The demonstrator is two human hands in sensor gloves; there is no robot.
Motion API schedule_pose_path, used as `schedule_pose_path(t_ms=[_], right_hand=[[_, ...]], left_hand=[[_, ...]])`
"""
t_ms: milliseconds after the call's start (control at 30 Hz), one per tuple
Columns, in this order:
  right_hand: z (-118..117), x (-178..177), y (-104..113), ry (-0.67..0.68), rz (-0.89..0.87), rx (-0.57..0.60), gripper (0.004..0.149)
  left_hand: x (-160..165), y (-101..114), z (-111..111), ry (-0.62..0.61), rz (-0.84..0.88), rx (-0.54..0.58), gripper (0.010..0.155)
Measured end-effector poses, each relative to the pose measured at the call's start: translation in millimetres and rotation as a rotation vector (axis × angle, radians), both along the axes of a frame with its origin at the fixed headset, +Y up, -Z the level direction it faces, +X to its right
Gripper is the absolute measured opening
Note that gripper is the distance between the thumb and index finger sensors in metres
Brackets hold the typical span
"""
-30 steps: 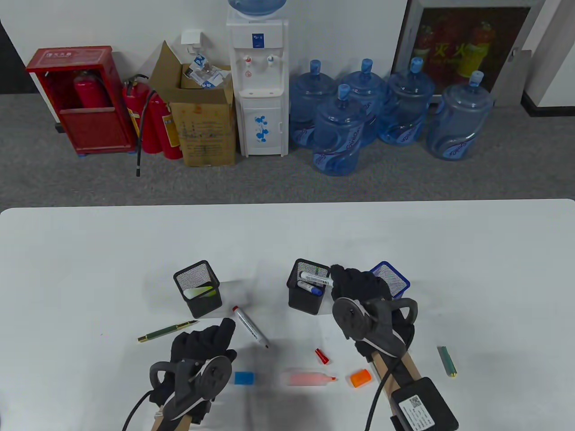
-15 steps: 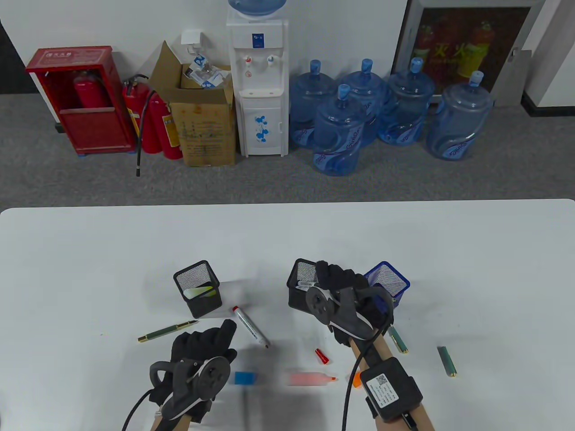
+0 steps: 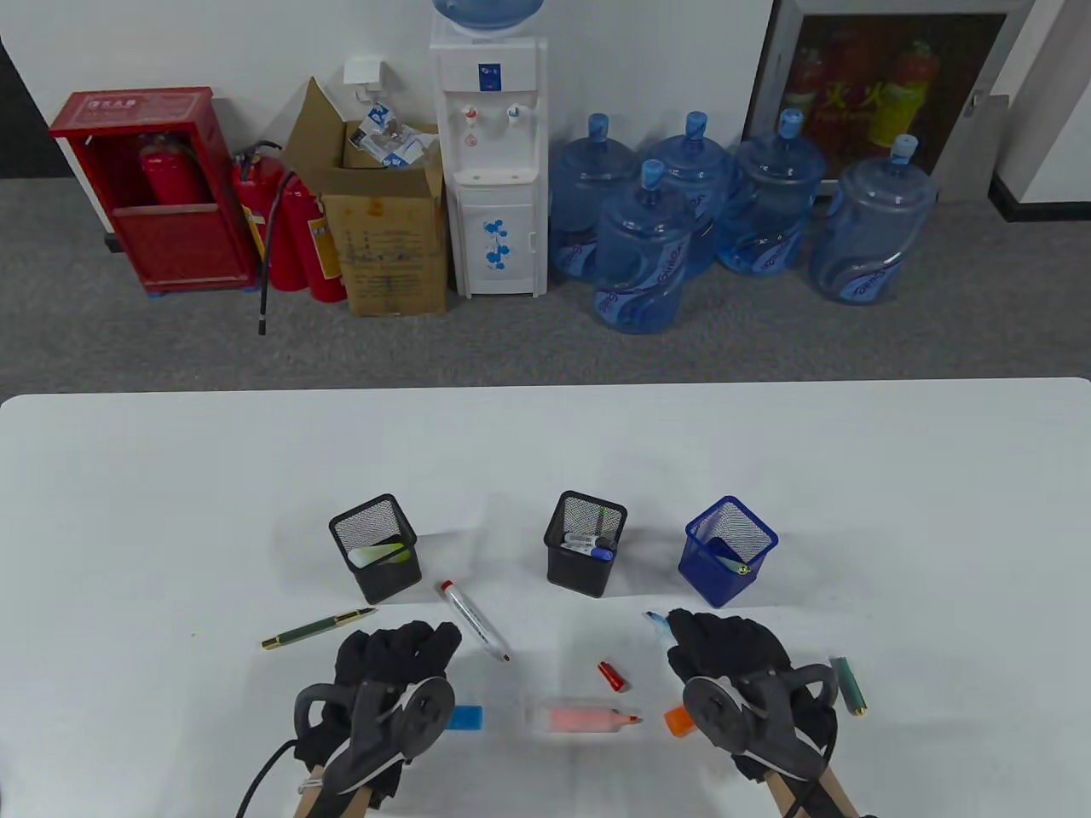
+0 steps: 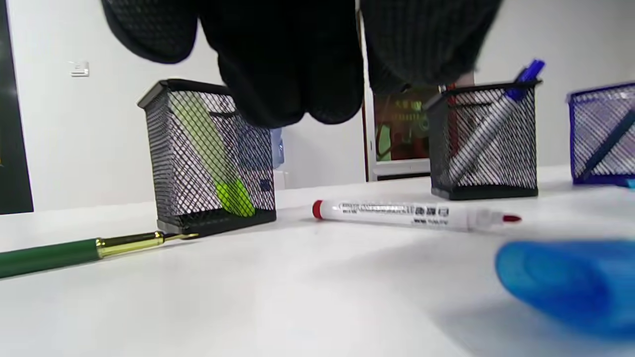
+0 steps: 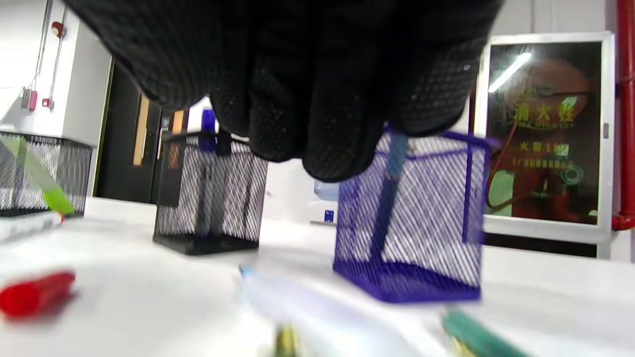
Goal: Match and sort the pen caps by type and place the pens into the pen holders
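Three mesh holders stand in a row: a black one [image 3: 375, 550] with a green highlighter, a black one [image 3: 585, 543] with blue-capped markers, and a blue one [image 3: 729, 551] with a pen. Below them lie a green pen [image 3: 317, 629], an uncapped red marker [image 3: 474, 622], a blue cap [image 3: 465, 718], a pink highlighter [image 3: 588, 718], a red cap [image 3: 612, 676], an orange cap [image 3: 679, 722] and a green cap [image 3: 849, 685]. My left hand [image 3: 401, 652] rests beside the red marker, holding nothing. My right hand [image 3: 724, 639] hovers over a pale blue highlighter [image 5: 287, 297], its fingers loosely curled above it.
Beyond the table's far edge [image 3: 545, 383] are a water dispenser, several blue water bottles, a cardboard box and red fire extinguishers. In the left wrist view the blue cap [image 4: 565, 282] lies close at the right and the red marker [image 4: 412, 214] just ahead.
My right hand has drawn back from the middle black holder to the table's front right, covering a green cap there. The left hand has edged slightly forward.
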State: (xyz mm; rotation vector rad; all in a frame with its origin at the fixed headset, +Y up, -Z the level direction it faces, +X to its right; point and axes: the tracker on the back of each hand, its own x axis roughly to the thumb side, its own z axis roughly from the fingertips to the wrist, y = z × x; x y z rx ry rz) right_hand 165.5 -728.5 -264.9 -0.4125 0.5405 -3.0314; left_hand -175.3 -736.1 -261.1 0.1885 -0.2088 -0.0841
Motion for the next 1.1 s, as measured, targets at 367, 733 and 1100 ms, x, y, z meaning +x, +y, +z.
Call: schedule_pose_path(t_ms=[367, 733, 1100], right_hand=[[0, 8, -3, -0.014, 0.047, 0.017, 0.052], [-1, 18, -5, -0.020, 0.035, -0.003, 0.051], [-1, 17, -5, -0.018, 0.026, -0.004, 0.051]], left_hand=[[39, 6, -45, 0.076, -0.291, -0.104, 0.060], [59, -20, -78, 0.128, -0.368, -0.110, 0.055], [69, -29, -88, 0.117, -0.394, -0.115, 0.050]])
